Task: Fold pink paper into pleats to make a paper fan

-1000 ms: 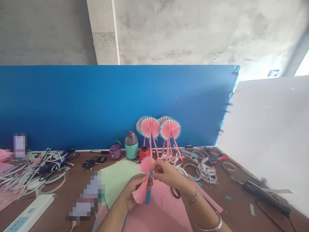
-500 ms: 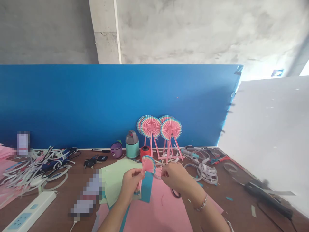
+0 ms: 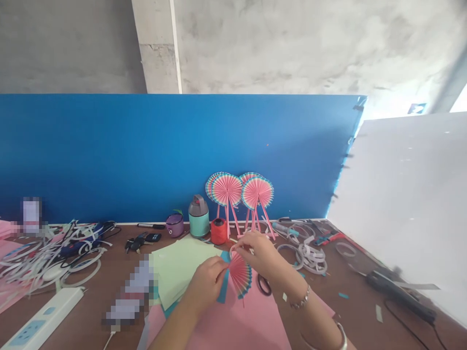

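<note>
A pleated paper fan (image 3: pixel 241 276), pink with a blue and cream edge, is spread partway between my hands. My left hand (image 3: pixel 207 282) is closed, pinching the fan near its gathered centre. My right hand (image 3: pixel 258 250) is bent over the fan's upper edge, thumb and fingers pinched together there. A thin pale strip (image 3: pixel 232 251) curls beside those fingertips; whether they grip it or the pleats is hard to make out. Beneath lie pink paper (image 3: pixel 241 323), a blue paper strip (image 3: pixel 223 290) and light green sheets (image 3: pixel 178 267). Scissors handles (image 3: pixel 264 285) show just under my right wrist.
Finished round fans on pink stick legs (image 3: pixel 226 190) stand against the blue partition (image 3: pixel 146 155). Nearby are a red container (image 3: pixel 219 231), a teal flask (image 3: pixel 199 221) and a purple pot (image 3: pixel 175 226). Curled white strips (image 3: pixel 312 257) lie right; a power strip (image 3: pixel 47 318) lies left.
The fan has swung from pointing up to spreading down and right, and is opened wider. My right hand has moved left onto it. My left hand has shifted slightly right and lower.
</note>
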The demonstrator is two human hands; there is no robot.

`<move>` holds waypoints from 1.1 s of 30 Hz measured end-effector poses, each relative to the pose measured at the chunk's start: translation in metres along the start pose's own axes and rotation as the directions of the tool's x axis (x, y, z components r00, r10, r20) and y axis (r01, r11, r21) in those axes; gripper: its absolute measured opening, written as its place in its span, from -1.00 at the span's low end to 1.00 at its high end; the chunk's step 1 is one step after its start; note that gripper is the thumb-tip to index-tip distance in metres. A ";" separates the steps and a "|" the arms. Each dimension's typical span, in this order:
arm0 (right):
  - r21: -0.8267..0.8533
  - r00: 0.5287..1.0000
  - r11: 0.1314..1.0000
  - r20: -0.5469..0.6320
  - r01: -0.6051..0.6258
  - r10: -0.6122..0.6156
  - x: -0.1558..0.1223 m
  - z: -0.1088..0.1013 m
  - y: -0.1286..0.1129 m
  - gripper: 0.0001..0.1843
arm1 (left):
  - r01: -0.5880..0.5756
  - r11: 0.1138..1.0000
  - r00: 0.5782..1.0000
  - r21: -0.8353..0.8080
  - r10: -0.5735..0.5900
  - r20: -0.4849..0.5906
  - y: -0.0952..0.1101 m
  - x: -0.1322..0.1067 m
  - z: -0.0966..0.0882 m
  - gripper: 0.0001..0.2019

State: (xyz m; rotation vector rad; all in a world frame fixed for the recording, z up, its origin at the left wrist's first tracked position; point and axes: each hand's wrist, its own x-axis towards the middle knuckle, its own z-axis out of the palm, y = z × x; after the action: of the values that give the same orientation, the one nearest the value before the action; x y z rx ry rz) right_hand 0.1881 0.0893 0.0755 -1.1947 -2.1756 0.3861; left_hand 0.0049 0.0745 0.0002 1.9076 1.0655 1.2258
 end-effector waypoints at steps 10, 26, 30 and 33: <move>0.451 0.967 0.856 0.158 -0.252 0.201 0.002 -0.009 0.028 -0.80 | -0.027 0.994 0.981 -0.104 0.046 0.190 0.023 -0.005 -0.001 -0.80; 0.286 0.969 0.942 0.223 -0.174 0.111 0.004 0.040 0.016 -0.86 | 0.332 0.866 0.774 -0.375 -0.477 -0.416 -0.017 0.009 0.000 -0.61; 0.075 0.974 0.993 0.215 -0.091 0.073 -0.001 0.040 -0.002 -0.79 | 0.370 0.906 0.779 -0.207 -0.424 -0.462 -0.028 0.008 -0.003 -0.70; -0.030 0.968 0.998 0.246 -0.051 0.057 -0.006 0.038 -0.013 -0.77 | 0.372 0.928 0.812 -0.028 -0.340 -0.474 -0.031 0.007 -0.006 -0.78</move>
State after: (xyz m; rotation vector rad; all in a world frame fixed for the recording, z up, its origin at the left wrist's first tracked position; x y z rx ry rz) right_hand 0.1579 0.0790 0.0510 -1.2785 -2.3667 0.5599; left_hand -0.0080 0.0961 -0.0201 1.3800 1.6526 1.4766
